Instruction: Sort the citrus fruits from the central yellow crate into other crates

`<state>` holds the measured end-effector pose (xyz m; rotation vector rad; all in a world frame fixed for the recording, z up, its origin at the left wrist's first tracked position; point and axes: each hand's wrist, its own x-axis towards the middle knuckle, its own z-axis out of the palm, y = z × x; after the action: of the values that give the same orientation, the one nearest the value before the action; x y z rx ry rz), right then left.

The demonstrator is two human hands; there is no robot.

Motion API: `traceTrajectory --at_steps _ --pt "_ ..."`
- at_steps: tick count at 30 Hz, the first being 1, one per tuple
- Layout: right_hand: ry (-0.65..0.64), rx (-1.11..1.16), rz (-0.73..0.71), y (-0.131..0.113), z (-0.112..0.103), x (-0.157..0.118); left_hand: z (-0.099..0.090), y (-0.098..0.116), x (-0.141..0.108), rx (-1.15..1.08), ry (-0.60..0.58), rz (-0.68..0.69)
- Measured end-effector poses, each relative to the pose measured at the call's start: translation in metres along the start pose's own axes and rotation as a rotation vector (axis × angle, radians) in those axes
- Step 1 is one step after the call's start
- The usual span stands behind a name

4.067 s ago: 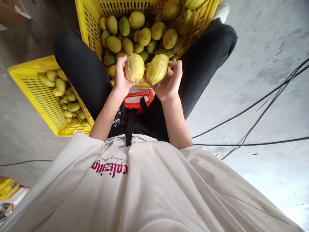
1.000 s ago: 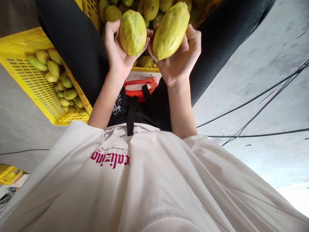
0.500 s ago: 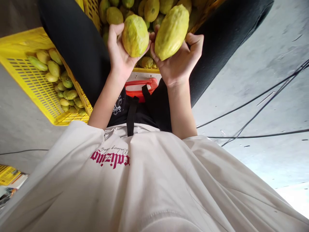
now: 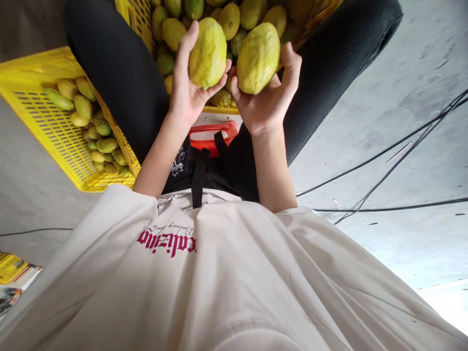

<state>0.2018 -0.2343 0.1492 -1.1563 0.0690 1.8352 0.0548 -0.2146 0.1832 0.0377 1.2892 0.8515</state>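
My left hand [image 4: 185,95] cradles a yellow-green oval fruit [image 4: 207,53], with the thumb along its left side and fingers beneath it. In my right hand [image 4: 267,108] lies a second yellow-green fruit [image 4: 258,58], lumpy and lightly ridged, tilted on the palm and fingers. The two fruits are a small gap apart, and the fingertips of both hands come close together between them. Behind and below the hands is a yellow crate [image 4: 141,22] filled with similar fruit [image 4: 229,21], partly covered by my hands and legs.
Another yellow slatted crate [image 4: 40,117] with fruit [image 4: 83,106] stands tilted in view at the left. A red plastic handle-shaped part [image 4: 214,129] shows between my legs [image 4: 117,78]. Black cables [image 4: 380,144] cross the grey floor [image 4: 420,63] on the right.
Both fruits have been turned in the hands, and the right one now looks shorter. My left thumb has moved up along its fruit. The right hand has shifted slightly left.
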Motion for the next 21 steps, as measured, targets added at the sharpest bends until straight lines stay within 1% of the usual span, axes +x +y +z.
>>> traceTrajectory --at_steps 2,3,6,10,13,16,21 --pt "-0.074 0.051 -0.078 0.002 -0.006 0.007 -0.002 -0.003 0.004 -0.014 -0.114 0.084" --pt "-0.093 0.059 -0.086 0.003 -0.008 0.010 -0.004 -0.005 0.006 -0.016 -0.145 0.106" --pt "-0.122 0.040 -0.113 0.003 -0.007 0.009 -0.009 -0.008 0.010 0.005 -0.155 0.096" --pt "-0.110 -0.017 -0.131 0.000 0.007 -0.007 -0.014 -0.007 0.010 0.023 -0.151 0.086" --pt "-0.144 -0.011 -0.130 0.001 0.013 -0.013 -0.014 -0.006 0.007 -0.007 -0.128 0.069" --pt "-0.181 0.002 -0.151 0.005 0.008 -0.007 -0.012 -0.005 0.003 -0.075 -0.146 0.063" --pt "-0.176 -0.016 -0.113 0.007 0.000 0.006 -0.008 -0.003 -0.002 -0.159 -0.229 0.044"
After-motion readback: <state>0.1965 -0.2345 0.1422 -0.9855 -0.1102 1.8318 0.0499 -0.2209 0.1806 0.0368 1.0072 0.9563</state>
